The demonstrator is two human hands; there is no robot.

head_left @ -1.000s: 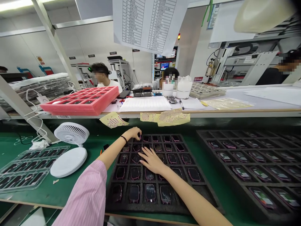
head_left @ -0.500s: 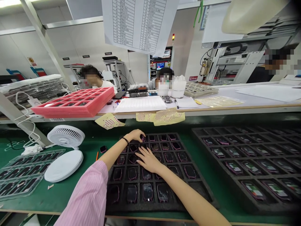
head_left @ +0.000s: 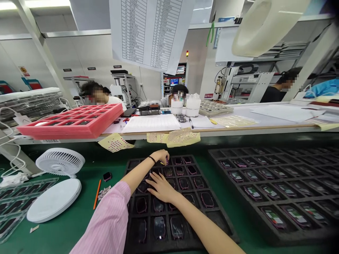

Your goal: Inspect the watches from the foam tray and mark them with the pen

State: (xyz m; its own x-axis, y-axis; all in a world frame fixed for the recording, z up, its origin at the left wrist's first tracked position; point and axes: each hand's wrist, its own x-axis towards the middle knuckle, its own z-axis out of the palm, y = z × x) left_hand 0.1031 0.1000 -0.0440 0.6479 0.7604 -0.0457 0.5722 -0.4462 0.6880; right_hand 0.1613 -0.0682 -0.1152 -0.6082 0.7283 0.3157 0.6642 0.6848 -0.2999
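Observation:
A black foam tray [head_left: 222,225] with rows of purple-rimmed watch faces lies in front of me on the green mat. At its far edge my left hand [head_left: 161,156], with a black band at the wrist, pinches a small purple-rimmed watch piece [head_left: 166,160] over the back row. My right hand [head_left: 161,187] lies spread, palm down, across the middle-left compartments, its fingers apart and covering some of the watch faces. Nothing shows in its grip. A single watch piece [head_left: 107,176] sits on the mat left of the tray.
A second black tray [head_left: 254,215] of watches stands at the right. At left are a white fan [head_left: 54,201], clear trays [head_left: 16,201] and an orange stick [head_left: 97,194]. The shelf holds a pink foam tray [head_left: 79,132]. People sit beyond it.
The view has shifted, bringing more of the mat's left side into sight. My left hand has moved slightly right along the back row, and the piece in it has tilted. My right hand stays spread.

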